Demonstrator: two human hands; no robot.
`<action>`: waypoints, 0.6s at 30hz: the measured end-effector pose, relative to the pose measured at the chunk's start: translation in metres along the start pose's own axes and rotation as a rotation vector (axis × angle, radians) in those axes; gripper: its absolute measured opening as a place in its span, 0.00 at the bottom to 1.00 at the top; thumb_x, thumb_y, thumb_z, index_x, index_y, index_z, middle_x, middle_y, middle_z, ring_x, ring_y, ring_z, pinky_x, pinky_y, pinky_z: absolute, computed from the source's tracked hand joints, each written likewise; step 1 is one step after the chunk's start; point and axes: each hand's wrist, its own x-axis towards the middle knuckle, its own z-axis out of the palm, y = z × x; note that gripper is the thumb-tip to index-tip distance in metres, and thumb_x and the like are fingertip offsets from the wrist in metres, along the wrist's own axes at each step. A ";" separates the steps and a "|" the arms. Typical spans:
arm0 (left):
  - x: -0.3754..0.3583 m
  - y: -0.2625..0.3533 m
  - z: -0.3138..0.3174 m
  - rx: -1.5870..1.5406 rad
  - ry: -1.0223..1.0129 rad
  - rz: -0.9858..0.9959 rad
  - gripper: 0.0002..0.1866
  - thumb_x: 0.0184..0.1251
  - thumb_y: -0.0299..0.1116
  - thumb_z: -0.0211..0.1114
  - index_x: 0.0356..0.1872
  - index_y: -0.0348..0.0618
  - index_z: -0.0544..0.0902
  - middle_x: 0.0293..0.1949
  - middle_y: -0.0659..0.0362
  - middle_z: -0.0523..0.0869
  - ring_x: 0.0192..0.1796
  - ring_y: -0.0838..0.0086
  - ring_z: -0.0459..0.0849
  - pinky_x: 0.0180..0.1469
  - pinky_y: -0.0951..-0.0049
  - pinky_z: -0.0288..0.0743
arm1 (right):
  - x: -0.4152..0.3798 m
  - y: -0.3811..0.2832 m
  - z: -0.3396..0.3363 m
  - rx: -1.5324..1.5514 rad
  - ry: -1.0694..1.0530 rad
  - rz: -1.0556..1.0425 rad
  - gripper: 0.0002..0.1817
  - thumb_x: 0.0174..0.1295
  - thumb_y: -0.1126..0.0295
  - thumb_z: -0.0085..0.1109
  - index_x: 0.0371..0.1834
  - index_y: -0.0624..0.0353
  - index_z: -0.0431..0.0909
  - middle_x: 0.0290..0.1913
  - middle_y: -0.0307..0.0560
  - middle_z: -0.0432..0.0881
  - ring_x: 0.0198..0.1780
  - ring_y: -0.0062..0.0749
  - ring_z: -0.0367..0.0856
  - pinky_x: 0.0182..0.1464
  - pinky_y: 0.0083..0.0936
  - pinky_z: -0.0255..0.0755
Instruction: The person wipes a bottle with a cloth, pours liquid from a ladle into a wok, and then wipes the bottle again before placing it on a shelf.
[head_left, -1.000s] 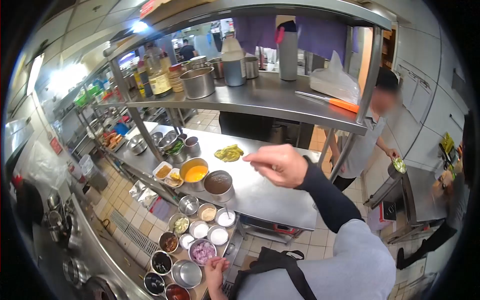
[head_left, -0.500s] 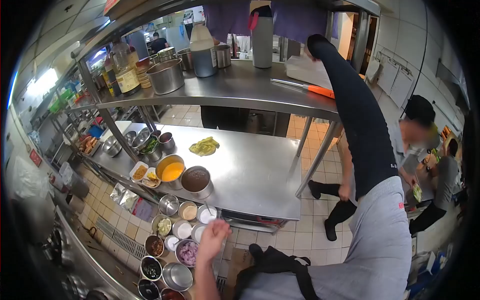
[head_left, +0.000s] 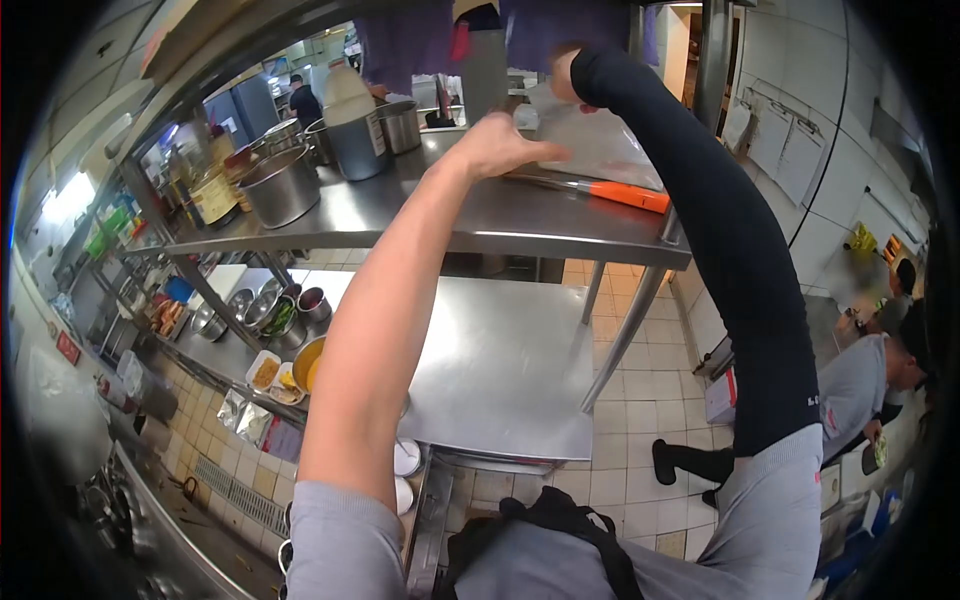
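Observation:
Both my arms reach up to the steel shelf [head_left: 370, 215]. My left hand [head_left: 505, 148], fingers apart, is over the shelf at the left side of a translucent plastic container or bag [head_left: 600, 140]. Whether it touches that item is unclear. My right hand [head_left: 568, 80], at the end of a black sleeve, is at the item's upper edge; its fingers are partly hidden and blurred. An orange-handled tool [head_left: 628, 195] lies on the shelf just below the item.
A steel pot [head_left: 280, 187] and a jug of dark liquid [head_left: 354, 125] stand on the shelf's left. Below is a steel table [head_left: 500, 350] with bowls of ingredients at its left. A co-worker [head_left: 865, 385] bends over at the right.
My left hand has risen from above the lower bowls to the shelf, with its fingers now apart. The view has shifted, and the co-worker at the right has moved further right.

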 end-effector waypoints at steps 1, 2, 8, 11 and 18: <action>0.010 0.002 0.004 0.021 -0.051 -0.006 0.59 0.45 0.59 0.84 0.77 0.34 0.71 0.70 0.38 0.81 0.72 0.51 0.80 0.74 0.63 0.73 | 0.000 -0.003 -0.004 -0.069 -0.009 -0.015 0.16 0.69 0.69 0.51 0.37 0.66 0.88 0.32 0.57 0.90 0.31 0.42 0.91 0.37 0.39 0.86; 0.018 0.003 0.005 0.000 -0.114 -0.025 0.60 0.44 0.59 0.84 0.78 0.35 0.71 0.70 0.39 0.81 0.73 0.52 0.79 0.74 0.63 0.72 | -0.002 -0.006 -0.009 -0.137 -0.018 -0.030 0.16 0.70 0.69 0.51 0.37 0.66 0.88 0.33 0.56 0.91 0.31 0.41 0.91 0.38 0.39 0.85; 0.028 0.002 0.001 -0.085 -0.279 0.004 0.62 0.47 0.62 0.83 0.79 0.30 0.68 0.70 0.40 0.81 0.72 0.54 0.80 0.77 0.65 0.69 | 0.028 0.028 -0.011 -0.251 0.688 -0.351 0.15 0.68 0.67 0.54 0.40 0.65 0.90 0.30 0.59 0.89 0.31 0.45 0.92 0.36 0.42 0.85; 0.038 -0.019 0.004 0.066 -0.215 -0.005 0.63 0.48 0.62 0.84 0.80 0.30 0.67 0.72 0.40 0.79 0.74 0.55 0.78 0.78 0.66 0.68 | 0.003 0.018 -0.033 0.119 1.215 -0.443 0.10 0.55 0.74 0.56 0.34 0.70 0.82 0.32 0.70 0.84 0.39 0.65 0.86 0.46 0.52 0.80; 0.051 -0.052 0.019 -0.059 -0.216 0.079 0.52 0.50 0.58 0.82 0.74 0.36 0.77 0.68 0.42 0.84 0.70 0.55 0.83 0.73 0.62 0.73 | -0.034 0.011 -0.031 0.153 0.259 -0.198 0.18 0.68 0.71 0.57 0.56 0.67 0.84 0.30 0.54 0.87 0.22 0.36 0.87 0.26 0.30 0.84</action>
